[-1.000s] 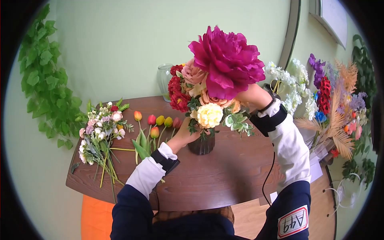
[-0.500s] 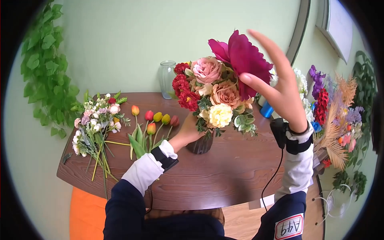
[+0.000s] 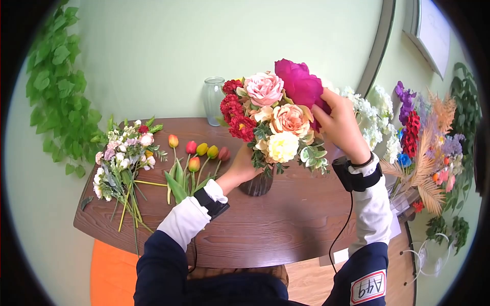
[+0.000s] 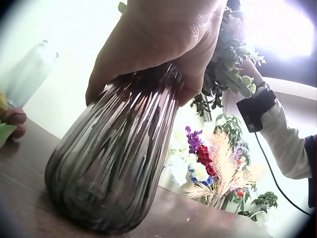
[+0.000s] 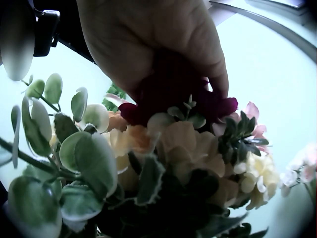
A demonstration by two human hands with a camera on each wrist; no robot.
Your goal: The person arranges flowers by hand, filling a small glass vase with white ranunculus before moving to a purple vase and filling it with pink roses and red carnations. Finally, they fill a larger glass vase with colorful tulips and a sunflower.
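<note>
A dark, ribbed glass vase (image 4: pixel 111 163) stands on the table, and my left hand (image 3: pixel 242 167) grips its neck. Stems show through its glass in the left wrist view. From it rises a full bouquet: a pink rose (image 3: pixel 264 89), a peach rose (image 3: pixel 290 120), a pale yellow bloom (image 3: pixel 282 147) and small red blooms (image 3: pixel 242 127). At the bouquet's upper right is a big magenta peony (image 3: pixel 300 84). My right hand (image 3: pixel 343 122) holds this peony from the right, thumb and fingers curled about its petals. Its stem is hidden.
Several tulips (image 3: pixel 193 163) lie left of the vase on the brown table (image 3: pixel 286 229). Farther left is a bunch of small mixed flowers (image 3: pixel 125 160). A clear glass vase (image 3: pixel 213 101) stands at the back. More flowers (image 3: pixel 411 132) crowd the right side.
The peony has gone from high and facing forward to lower, tucked against the bouquet's right side. My right hand opened beside it, then closed on its petals. The left hand stays at the vase.
</note>
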